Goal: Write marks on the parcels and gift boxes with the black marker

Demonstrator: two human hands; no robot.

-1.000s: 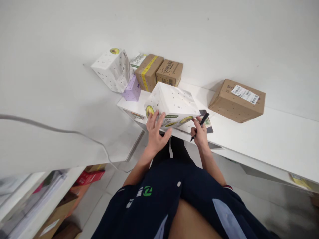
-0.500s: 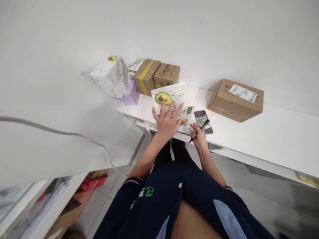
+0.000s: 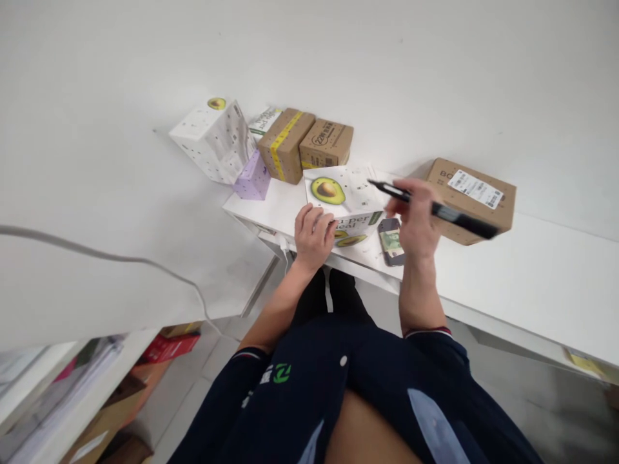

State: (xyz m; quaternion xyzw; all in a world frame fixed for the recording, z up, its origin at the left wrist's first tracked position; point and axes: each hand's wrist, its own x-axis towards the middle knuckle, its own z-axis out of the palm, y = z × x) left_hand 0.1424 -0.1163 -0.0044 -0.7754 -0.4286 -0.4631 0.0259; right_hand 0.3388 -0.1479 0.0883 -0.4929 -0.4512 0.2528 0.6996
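Observation:
A white cardboard box (image 3: 353, 193) with avocado pictures stands near the front edge of the white table. My left hand (image 3: 313, 237) is closed at the box's front left corner, its fingers bent over the top edge. In my right hand (image 3: 418, 219) is a black marker (image 3: 464, 221), raised above the table just right of the box. The marker's thin tip points left, over the right part of the box top. Partly behind my right hand, a phone with a green banknote (image 3: 391, 241) on it lies on the table.
A brown carton (image 3: 491, 219) with a white label stands to the right. Behind and left are two smaller brown boxes (image 3: 290, 142), a purple box (image 3: 254, 177) and a tall white avocado box (image 3: 213, 138). A grey cable (image 3: 120, 258) hangs at the left, above shelves.
My right hand has lifted the marker up from the table's front edge to beside the box top. My left hand has slid from the box's top and front to its front left corner.

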